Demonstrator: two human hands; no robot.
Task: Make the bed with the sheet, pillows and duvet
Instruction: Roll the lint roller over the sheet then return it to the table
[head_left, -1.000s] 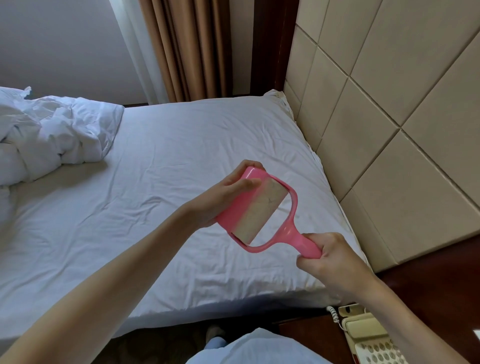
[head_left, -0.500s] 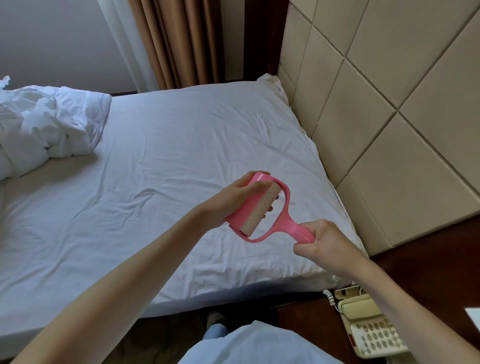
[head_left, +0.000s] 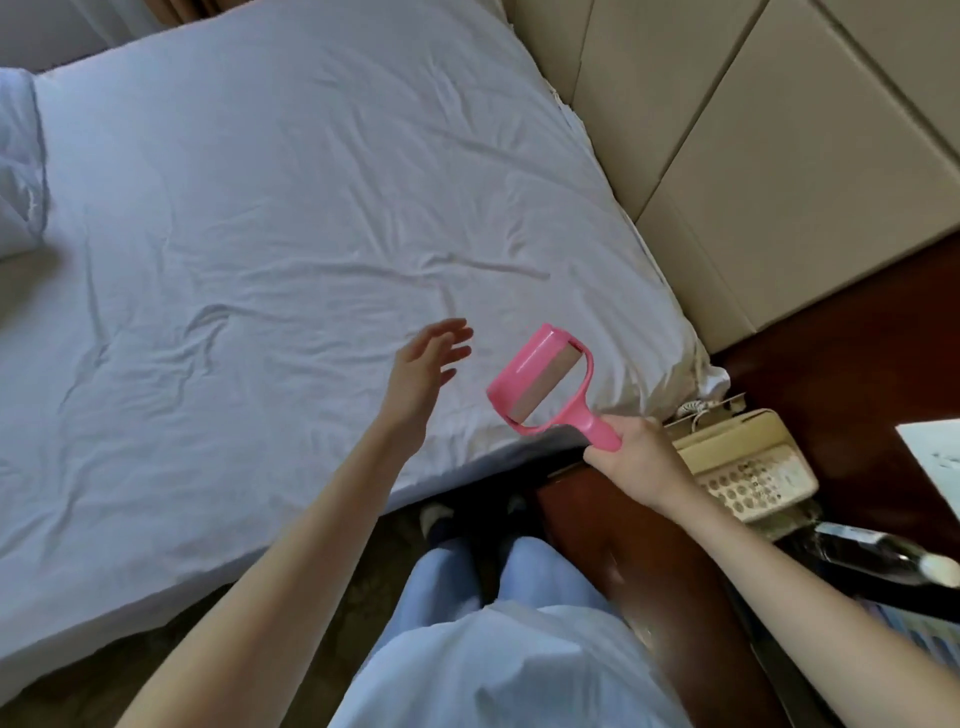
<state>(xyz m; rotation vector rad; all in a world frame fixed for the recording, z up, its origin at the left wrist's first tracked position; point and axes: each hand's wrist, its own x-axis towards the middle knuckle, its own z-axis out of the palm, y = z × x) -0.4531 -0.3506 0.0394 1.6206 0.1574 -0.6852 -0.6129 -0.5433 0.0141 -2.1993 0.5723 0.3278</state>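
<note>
A white fitted sheet covers the mattress, wrinkled near the middle. A bunched white duvet shows at the left edge. My right hand grips the handle of a pink lint roller held above the bed's near right corner. My left hand hovers over the sheet just left of the roller, fingers spread and holding nothing. No pillows are in view.
A padded beige headboard runs along the right. A dark wooden nightstand carries a beige telephone, a sheet of paper and a dark bottle. My legs in light blue trousers stand beside the bed.
My left hand has let go of the roller's head and moved left, fingers spread. The view has tilted down toward the bed edge and nightstand.
</note>
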